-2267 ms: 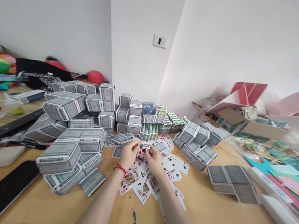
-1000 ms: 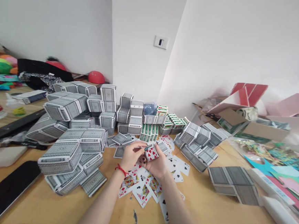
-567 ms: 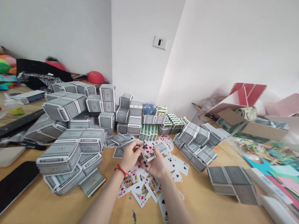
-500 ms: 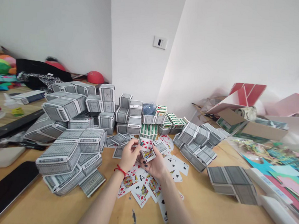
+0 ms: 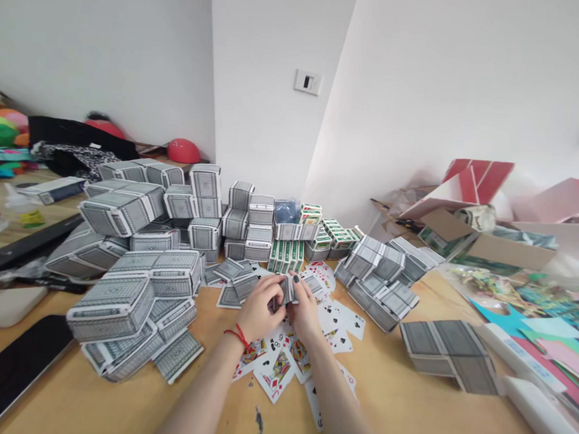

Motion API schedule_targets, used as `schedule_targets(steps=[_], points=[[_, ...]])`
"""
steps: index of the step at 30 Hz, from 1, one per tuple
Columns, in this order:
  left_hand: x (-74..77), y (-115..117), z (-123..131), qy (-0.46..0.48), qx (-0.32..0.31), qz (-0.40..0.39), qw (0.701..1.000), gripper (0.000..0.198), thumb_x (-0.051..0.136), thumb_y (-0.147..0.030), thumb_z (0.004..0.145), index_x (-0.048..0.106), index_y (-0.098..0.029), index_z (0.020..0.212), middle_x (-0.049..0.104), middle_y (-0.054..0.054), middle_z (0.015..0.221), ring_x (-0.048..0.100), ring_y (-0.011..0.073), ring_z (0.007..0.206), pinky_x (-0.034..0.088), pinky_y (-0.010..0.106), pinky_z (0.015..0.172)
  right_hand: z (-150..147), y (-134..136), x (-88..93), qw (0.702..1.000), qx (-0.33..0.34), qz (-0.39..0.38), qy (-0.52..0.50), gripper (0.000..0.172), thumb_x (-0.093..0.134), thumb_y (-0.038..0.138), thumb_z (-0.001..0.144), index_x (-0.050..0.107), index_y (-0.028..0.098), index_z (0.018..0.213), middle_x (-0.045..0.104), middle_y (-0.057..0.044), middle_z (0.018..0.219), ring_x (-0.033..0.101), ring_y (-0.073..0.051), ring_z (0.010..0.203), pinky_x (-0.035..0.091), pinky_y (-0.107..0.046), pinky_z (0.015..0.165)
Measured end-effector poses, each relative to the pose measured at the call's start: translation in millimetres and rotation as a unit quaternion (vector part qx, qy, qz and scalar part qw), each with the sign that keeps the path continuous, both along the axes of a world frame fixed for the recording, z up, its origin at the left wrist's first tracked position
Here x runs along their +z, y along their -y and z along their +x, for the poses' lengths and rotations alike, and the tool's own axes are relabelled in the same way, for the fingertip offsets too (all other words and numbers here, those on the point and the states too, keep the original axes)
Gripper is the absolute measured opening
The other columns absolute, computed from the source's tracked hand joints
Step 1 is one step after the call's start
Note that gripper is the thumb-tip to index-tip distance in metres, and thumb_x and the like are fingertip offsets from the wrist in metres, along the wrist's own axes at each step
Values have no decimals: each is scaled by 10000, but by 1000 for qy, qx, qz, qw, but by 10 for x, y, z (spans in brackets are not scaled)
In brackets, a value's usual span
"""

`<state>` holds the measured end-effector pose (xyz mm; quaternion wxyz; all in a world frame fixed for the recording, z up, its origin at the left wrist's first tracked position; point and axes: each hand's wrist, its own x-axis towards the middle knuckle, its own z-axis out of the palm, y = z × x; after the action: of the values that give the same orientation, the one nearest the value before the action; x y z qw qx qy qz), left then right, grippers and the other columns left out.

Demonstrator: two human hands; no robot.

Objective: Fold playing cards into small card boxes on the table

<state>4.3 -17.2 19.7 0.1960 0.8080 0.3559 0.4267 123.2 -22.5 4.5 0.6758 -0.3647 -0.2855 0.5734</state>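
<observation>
You hold a small card block [image 5: 288,289], grey patterned back showing, between both hands just above the table [image 5: 404,413]. Your left hand [image 5: 258,307] curls round its left side, fingers pressed together and pinching it. Your right hand [image 5: 306,306] pinches its right side, fingertips [image 5: 296,280] on its top edge. How the thumbs sit, cannot tell.

There is a red string [image 5: 237,335] on your left wrist. Right under the block and nearer you, loose face-up cards [image 5: 278,366] lie spread on the table. Left of the block is a big pile of grey card blocks [image 5: 129,278], near but apart. Behind it is a row of green decks [image 5: 286,255]. Behind and to its right is a smaller heap of grey blocks [image 5: 383,271]. Well right of it is a flat grey folded piece [image 5: 446,353], with a cardboard box [image 5: 488,243] beyond that. Far left of it, at the table edge, is a black slab [image 5: 1,375].
</observation>
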Motion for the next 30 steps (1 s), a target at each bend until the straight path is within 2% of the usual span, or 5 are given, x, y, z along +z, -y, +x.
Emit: schedule_targets(steps=[5, 12, 18, 24, 30], points=[[24, -4, -24, -24, 58, 27, 998, 173, 584, -78, 616, 523, -207, 715, 551, 32, 1125, 425, 252, 1055, 341, 432, 920, 63, -11, -16, 995, -69, 9, 71, 347, 594, 351, 704, 601, 251, 1036, 635, -31, 967, 576, -184, 770, 437, -282, 617], [-58, -29, 23, 17, 23, -39, 999, 630, 514, -11, 615, 382, -193, 1203, 490, 81, 1157, 517, 175, 842, 441, 346, 799, 83, -41, -39, 986, -100, 14, 134, 363, 638, 372, 670, 614, 213, 995, 635, -58, 987, 579, -211, 851, 458, -311, 687], [-69, -21, 29, 37, 9, -61, 997, 607, 497, -1, 614, 430, -218, 1176, 445, 68, 1172, 491, 96, 641, 477, 316, 733, 57, -53, -31, 978, -100, 17, 180, 392, 654, 383, 646, 622, 193, 986, 646, -56, 972, 586, -215, 871, 451, -337, 766], [-65, -18, 43, 52, -3, -58, 997, 606, 506, 11, 599, 439, -208, 1160, 471, 73, 1141, 511, 110, 667, 494, 305, 689, 39, -17, -13, 967, -89, 26, 239, 379, 643, 367, 669, 598, 198, 1006, 617, -59, 1035, 552, -216, 960, 410, -350, 863], [-72, -44, 25, 53, 4, -37, 998, 603, 506, 9, 606, 453, -219, 1161, 498, 71, 1165, 559, 169, 844, 484, 345, 783, 15, -30, -64, 980, -24, 62, 187, 338, 637, 373, 686, 566, 219, 978, 619, -43, 978, 562, -190, 895, 441, -318, 799]])
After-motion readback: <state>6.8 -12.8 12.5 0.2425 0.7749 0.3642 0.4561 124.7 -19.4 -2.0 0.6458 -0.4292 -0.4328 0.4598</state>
